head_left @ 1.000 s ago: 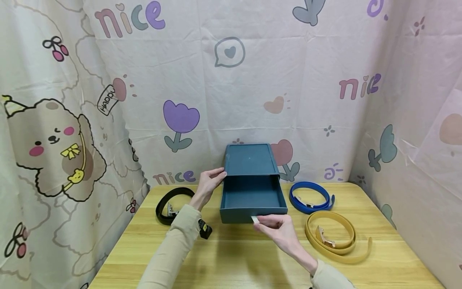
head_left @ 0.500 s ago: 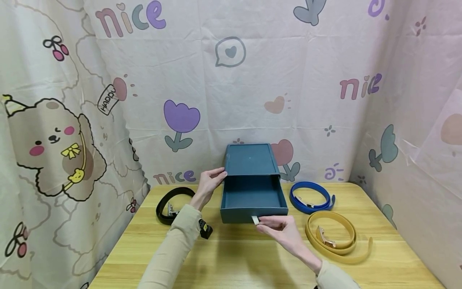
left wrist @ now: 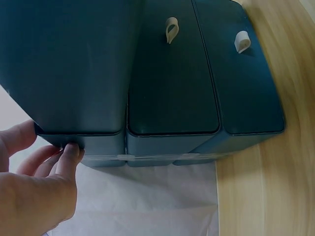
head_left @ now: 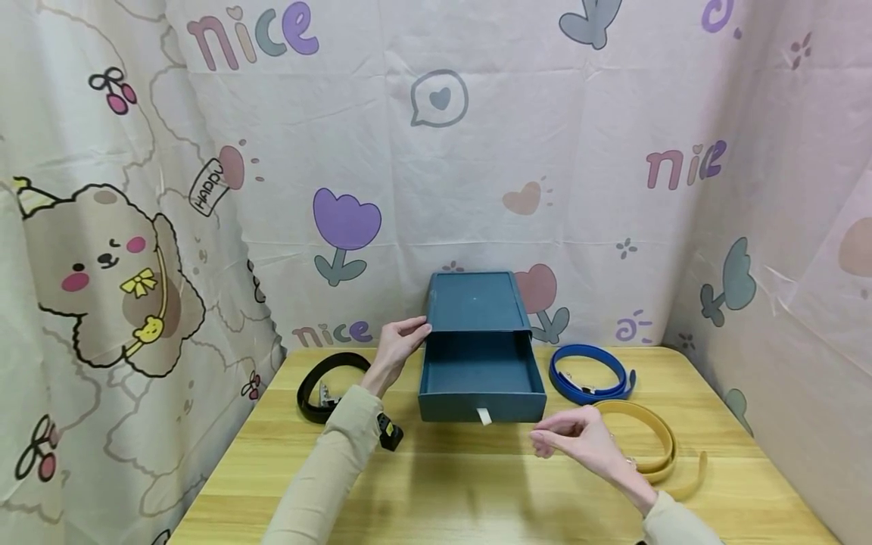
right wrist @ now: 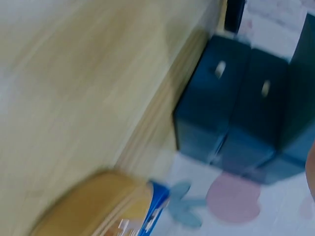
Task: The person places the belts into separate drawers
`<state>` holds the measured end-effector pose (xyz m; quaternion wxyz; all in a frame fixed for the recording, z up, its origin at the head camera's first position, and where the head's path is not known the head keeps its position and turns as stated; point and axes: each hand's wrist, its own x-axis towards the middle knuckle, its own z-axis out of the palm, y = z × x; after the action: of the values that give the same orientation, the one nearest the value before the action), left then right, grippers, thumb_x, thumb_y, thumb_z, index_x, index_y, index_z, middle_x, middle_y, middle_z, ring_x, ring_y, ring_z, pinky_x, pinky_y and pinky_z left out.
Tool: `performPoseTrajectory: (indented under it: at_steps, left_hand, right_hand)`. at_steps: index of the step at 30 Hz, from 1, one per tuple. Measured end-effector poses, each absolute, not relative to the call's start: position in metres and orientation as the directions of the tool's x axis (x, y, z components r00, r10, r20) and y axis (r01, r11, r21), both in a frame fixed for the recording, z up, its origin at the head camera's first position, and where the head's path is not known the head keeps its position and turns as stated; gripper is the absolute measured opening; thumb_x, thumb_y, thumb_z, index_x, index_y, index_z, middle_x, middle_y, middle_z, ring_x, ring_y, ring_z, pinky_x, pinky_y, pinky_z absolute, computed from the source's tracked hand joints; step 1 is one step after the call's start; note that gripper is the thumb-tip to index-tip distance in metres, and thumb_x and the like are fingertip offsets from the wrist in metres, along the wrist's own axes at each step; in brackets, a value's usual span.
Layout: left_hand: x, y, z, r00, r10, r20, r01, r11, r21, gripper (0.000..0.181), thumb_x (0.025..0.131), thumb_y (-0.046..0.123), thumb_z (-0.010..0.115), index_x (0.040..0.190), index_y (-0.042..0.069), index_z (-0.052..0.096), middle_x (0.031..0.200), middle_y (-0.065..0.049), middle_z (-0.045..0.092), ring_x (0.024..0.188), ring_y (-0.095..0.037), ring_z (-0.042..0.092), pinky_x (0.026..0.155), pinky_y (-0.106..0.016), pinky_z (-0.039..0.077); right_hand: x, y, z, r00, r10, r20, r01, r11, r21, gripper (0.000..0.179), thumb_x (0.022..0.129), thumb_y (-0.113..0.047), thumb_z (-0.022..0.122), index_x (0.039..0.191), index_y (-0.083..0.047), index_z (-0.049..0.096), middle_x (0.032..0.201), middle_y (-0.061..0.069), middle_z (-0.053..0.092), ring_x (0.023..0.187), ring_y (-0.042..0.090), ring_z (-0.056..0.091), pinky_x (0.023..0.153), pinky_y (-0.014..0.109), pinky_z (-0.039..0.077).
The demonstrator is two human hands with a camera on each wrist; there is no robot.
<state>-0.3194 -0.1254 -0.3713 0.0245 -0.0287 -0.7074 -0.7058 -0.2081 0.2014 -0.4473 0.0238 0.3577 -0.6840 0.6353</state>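
Note:
A dark blue drawer unit (head_left: 474,301) stands at the back middle of the table. Its top drawer (head_left: 450,409) is pulled out and the inner floor shows. Two more closed drawers (left wrist: 172,78) with pale loop tabs appear in the left wrist view. My left hand (head_left: 395,350) grips the unit's upper left front corner, thumb on one face and fingers on another. To the right of the drawer front, my right hand (head_left: 579,439) hovers with loosely bent fingers and holds nothing. It is apart from the white pull tab (head_left: 484,416) and partly covers the yellow belt (head_left: 666,446).
A coiled black belt (head_left: 309,382) lies on the wooden table (head_left: 477,492) at left, its buckle partly behind my left arm. A coiled blue belt (head_left: 586,395) lies right of the unit. A printed cloth (head_left: 443,197) hangs behind.
My right hand has let go of the white pull tab and moved right, towards the yellow belt. The drawer stays pulled out; my left hand keeps its place on the corner.

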Motion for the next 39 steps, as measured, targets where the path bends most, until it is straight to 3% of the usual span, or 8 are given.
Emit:
performPoseTrajectory:
  at_steps: [8,12,19,25,31,35,39]
  left_hand:
    - [-0.318,-0.124,-0.370,-0.997,0.000,0.071,0.071,0.006,0.997,0.041,0.098,0.007,0.064,0.136,-0.005,0.059,0.137,-0.027,0.061,0.110,-0.014,0.067,0.109,-0.042,0.049]
    - [-0.318,-0.124,-0.370,-0.997,-0.001,0.074,0.074,0.012,0.997,0.040,0.098,0.007,0.064,0.136,-0.005,0.060,0.137,-0.026,0.061,0.107,-0.012,0.068,0.109,-0.043,0.049]
    - [-0.318,-0.124,-0.371,-0.997,-0.001,0.073,0.073,0.009,0.997,0.040,0.098,0.007,0.064,0.135,-0.006,0.060,0.137,-0.027,0.061,0.114,-0.018,0.067,0.110,-0.044,0.048]
    - [-0.318,-0.125,-0.370,-0.997,0.009,0.082,0.082,0.010,0.997,0.041,0.098,0.008,0.064,0.136,-0.006,0.059,0.138,-0.028,0.060,0.118,-0.023,0.065,0.111,-0.047,0.047]
    - [-0.319,-0.125,-0.370,-0.996,0.006,0.084,0.084,0.011,0.996,0.040,0.098,0.008,0.065,0.135,-0.006,0.060,0.136,-0.028,0.061,0.111,-0.017,0.067,0.110,-0.046,0.048]
    - [-0.319,-0.125,-0.370,-0.997,0.003,0.078,0.078,0.014,0.997,0.040,0.098,0.008,0.065,0.135,-0.005,0.060,0.136,-0.027,0.062,0.115,-0.020,0.066,0.110,-0.044,0.049]
    - [-0.319,-0.124,-0.371,-0.997,0.006,0.073,0.073,0.014,0.997,0.041,0.098,0.007,0.064,0.136,-0.006,0.059,0.138,-0.027,0.060,0.121,-0.025,0.065,0.110,-0.044,0.048]
  right_hand:
    - [-0.222,0.253,-0.455,-0.771,-0.442,0.459,-0.517,0.011,-0.856,0.009,0.090,0.013,0.063,0.096,0.016,0.069,0.079,0.013,0.078,0.064,0.017,0.074,0.054,0.040,0.061]
    - [-0.223,0.272,-0.460,-0.829,-0.408,0.382,-0.479,0.166,-0.862,0.013,0.091,0.007,0.066,0.100,0.015,0.070,0.084,0.002,0.080,0.069,0.018,0.076,0.061,0.037,0.063]
    - [-0.221,0.296,-0.471,-0.912,-0.303,0.277,-0.393,0.448,-0.803,0.021,0.088,-0.010,0.076,0.102,0.006,0.074,0.082,-0.013,0.075,0.072,0.001,0.068,0.062,0.023,0.058]
    - [-0.221,0.312,-0.488,-0.865,-0.353,0.356,-0.487,0.422,-0.765,0.024,0.083,-0.001,0.078,0.104,0.010,0.070,0.078,-0.005,0.069,0.069,0.002,0.064,0.057,0.023,0.054]
    - [-0.219,0.326,-0.500,-0.829,-0.394,0.397,-0.550,0.446,-0.705,0.029,0.077,0.000,0.083,0.101,0.005,0.067,0.079,0.009,0.064,0.073,0.003,0.060,0.062,0.022,0.051]
    - [-0.218,0.333,-0.509,-0.817,-0.395,0.420,-0.573,0.480,-0.664,0.036,0.071,-0.002,0.087,0.098,-0.002,0.064,0.079,0.009,0.060,0.073,0.010,0.056,0.063,0.024,0.046]
    - [-0.215,0.339,-0.517,-0.816,-0.410,0.408,-0.577,0.527,-0.624,0.043,0.067,-0.008,0.091,0.097,-0.007,0.060,0.081,0.003,0.055,0.074,0.009,0.048,0.061,0.024,0.039]
